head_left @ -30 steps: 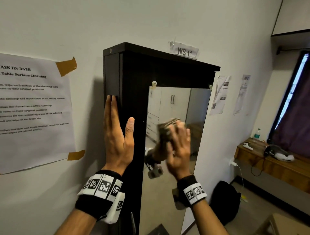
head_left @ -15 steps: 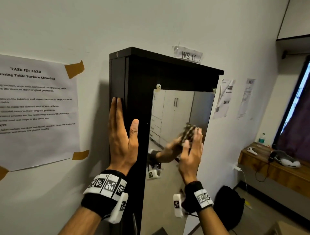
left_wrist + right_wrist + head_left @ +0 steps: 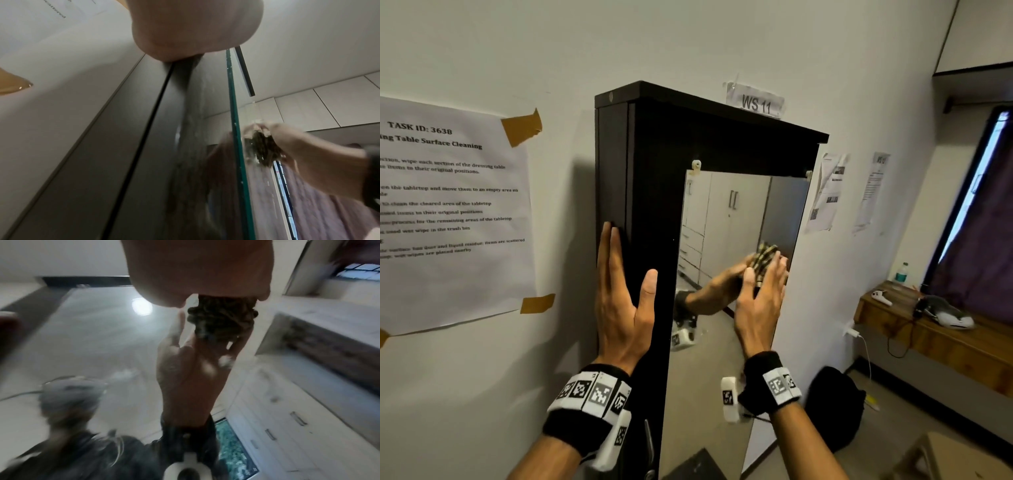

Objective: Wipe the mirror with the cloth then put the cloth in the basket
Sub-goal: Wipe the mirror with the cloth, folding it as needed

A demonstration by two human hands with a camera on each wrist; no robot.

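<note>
Cabinet (image 3: 654, 192): dark, against the wall, mirror (image 3: 726, 219) on its front
Left hand (image 3: 619, 301): fingers straight, flat on the cabinet's side edge
Right hand (image 3: 758, 301): fingers spread, pressing the cloth (image 3: 765, 255) against the mirror's right part
Cloth: bunched, dark patterned

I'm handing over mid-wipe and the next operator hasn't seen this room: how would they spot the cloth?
Find the tall black cabinet on the white wall; its front carries a mirror. Against the glass near its right edge, the right hand presses the cloth. It is a dark, yellow-flecked wad peeking above the fingertips, the only patterned fabric there.
</note>
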